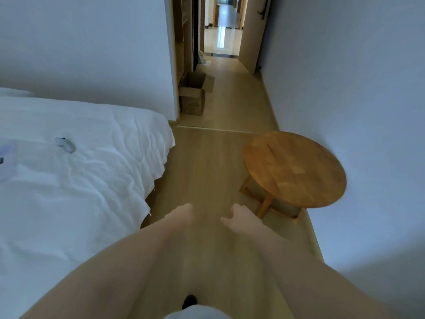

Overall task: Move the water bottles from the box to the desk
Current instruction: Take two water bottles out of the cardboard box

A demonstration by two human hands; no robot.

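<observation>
Wooden flooring (202,162) runs from the lower middle of the frame up into a hallway at the top, with a white bed (76,171) on the left and a round wooden table (296,169) on the right by the wall. An open cardboard box (194,93) sits on the floor above centre, against the wall's corner; whether bottles are inside cannot be told. Both arms reach forward at lower centre, the left hand (184,211) and right hand (239,217) apart, holding nothing, fingers loosely curled. They seem raised in readiness for the box, which lies well ahead.
</observation>
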